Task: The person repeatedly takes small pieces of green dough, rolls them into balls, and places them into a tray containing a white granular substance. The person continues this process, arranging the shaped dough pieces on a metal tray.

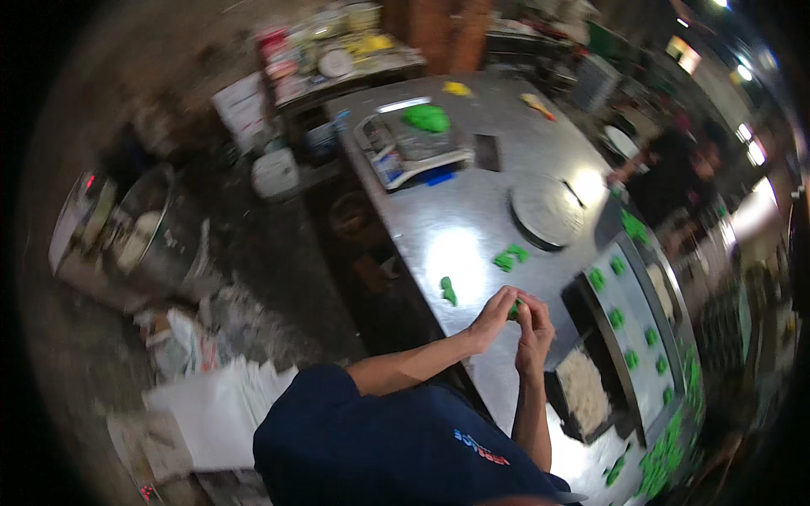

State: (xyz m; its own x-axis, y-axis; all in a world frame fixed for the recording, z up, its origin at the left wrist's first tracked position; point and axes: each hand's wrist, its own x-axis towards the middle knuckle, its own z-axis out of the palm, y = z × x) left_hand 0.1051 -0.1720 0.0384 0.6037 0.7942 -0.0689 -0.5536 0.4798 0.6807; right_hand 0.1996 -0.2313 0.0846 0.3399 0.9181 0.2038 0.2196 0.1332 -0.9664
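Note:
My left hand [491, 319] and my right hand [534, 334] meet above the near edge of the metal table [396, 211]. Pinched between their fingers is a small piece of green dough [514, 310], mostly covered by them. One loose dough piece [448, 291] lies left of my hands, and a small cluster of green pieces [510, 257] lies beyond them. On my right, a tray [637, 325] carries several green dough balls [616, 318], spaced apart. Between that tray and my right forearm stands a dark container of pale, crumbly powder [582, 390].
A scale [396, 164] bearing a big green dough lump [426, 118] stands at the table's far left. A round metal pan [547, 212] lies mid-table. Many green pieces [662, 462] are heaped at lower right. Another person [675, 173] stands across the table.

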